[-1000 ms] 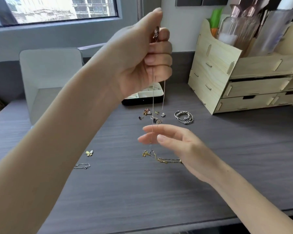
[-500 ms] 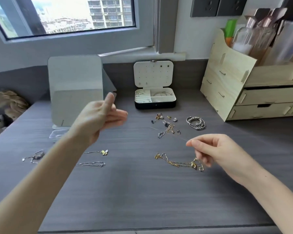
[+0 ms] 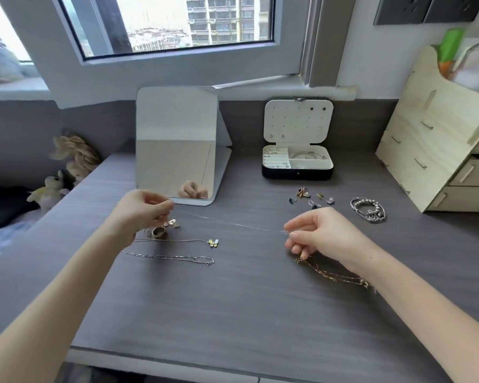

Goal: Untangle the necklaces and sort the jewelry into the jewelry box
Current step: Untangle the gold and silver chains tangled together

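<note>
The thin chain (image 3: pixel 244 225) stretches over the table (image 3: pixel 233 313): left hand (image 3: pixel 138 214) fingers pinch its pendant end, right hand (image 3: pixel 324 233) fingers pinch the clasp; best carry it untwisted, slightly slack, to the far jewelry box (image 3: pixel 296 174)

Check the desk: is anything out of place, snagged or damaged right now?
Nothing looks damaged. The kinked gold chain lies on the grey desk beneath the wrist of the right hand, busy pinching a thin silver chain; it could get dragged. Small loose earrings sit scattered in front of the open black jewelry box, unsorted.
</note>
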Demonstrator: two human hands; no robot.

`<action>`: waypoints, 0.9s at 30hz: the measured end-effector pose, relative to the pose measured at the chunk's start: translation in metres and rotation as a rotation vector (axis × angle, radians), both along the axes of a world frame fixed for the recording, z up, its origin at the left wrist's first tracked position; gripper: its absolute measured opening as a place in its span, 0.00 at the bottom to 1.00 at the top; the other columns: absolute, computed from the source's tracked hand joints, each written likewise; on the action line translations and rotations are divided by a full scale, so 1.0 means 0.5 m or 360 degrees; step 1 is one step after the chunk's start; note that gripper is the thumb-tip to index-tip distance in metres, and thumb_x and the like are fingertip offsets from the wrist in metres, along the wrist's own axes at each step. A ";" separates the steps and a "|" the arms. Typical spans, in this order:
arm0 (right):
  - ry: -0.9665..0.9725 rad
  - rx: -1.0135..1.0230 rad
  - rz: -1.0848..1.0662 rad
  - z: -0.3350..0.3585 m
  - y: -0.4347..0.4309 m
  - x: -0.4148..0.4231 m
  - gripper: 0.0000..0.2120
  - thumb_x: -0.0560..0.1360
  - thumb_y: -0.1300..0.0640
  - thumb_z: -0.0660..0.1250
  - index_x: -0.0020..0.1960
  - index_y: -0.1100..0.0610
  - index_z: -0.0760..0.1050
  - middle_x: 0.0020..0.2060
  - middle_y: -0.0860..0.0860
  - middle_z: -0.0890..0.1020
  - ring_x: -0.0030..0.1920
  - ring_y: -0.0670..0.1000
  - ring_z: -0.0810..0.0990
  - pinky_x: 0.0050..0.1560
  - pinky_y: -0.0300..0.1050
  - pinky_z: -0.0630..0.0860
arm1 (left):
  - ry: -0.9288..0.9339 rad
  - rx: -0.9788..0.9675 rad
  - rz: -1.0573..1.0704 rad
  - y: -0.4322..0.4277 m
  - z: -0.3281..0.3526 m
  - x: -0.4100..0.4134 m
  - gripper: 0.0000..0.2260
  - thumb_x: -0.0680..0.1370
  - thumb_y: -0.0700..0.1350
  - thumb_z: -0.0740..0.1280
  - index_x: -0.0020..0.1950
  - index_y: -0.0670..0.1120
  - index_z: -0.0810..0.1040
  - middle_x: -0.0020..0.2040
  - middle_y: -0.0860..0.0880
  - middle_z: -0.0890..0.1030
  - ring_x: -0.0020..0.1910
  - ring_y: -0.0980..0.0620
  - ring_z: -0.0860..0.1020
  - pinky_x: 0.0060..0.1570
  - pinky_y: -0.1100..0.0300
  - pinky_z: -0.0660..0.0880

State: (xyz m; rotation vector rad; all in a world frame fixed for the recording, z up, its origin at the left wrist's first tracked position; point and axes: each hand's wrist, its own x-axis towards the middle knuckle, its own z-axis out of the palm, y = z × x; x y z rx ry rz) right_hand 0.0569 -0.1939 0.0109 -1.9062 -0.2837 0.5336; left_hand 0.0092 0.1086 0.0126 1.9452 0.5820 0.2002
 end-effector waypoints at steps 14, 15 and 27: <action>-0.0117 -0.0341 0.0297 0.020 0.020 -0.053 0.04 0.74 0.62 0.67 0.42 0.60 0.80 0.29 0.53 0.83 0.23 0.44 0.71 0.23 0.36 0.66 | 0.0395 0.0221 -0.0284 0.079 0.028 -0.106 0.07 0.75 0.42 0.69 0.42 0.39 0.80 0.28 0.49 0.75 0.26 0.55 0.70 0.31 0.63 0.67; -0.0132 -0.0398 0.0370 0.021 0.025 -0.064 0.04 0.74 0.60 0.68 0.41 0.59 0.80 0.30 0.52 0.83 0.24 0.44 0.72 0.23 0.35 0.66 | 0.0495 0.0267 -0.0352 0.089 0.030 -0.124 0.05 0.75 0.41 0.69 0.42 0.39 0.80 0.29 0.49 0.77 0.28 0.55 0.72 0.32 0.63 0.68; -0.0963 -0.0816 0.0399 -0.027 0.094 -0.130 0.05 0.72 0.47 0.68 0.42 0.48 0.78 0.33 0.41 0.73 0.40 0.44 0.72 0.37 0.38 0.65 | 0.0807 0.1157 -0.0263 0.112 0.005 -0.152 0.04 0.73 0.43 0.70 0.40 0.47 0.75 0.40 0.48 0.80 0.35 0.51 0.75 0.32 0.62 0.68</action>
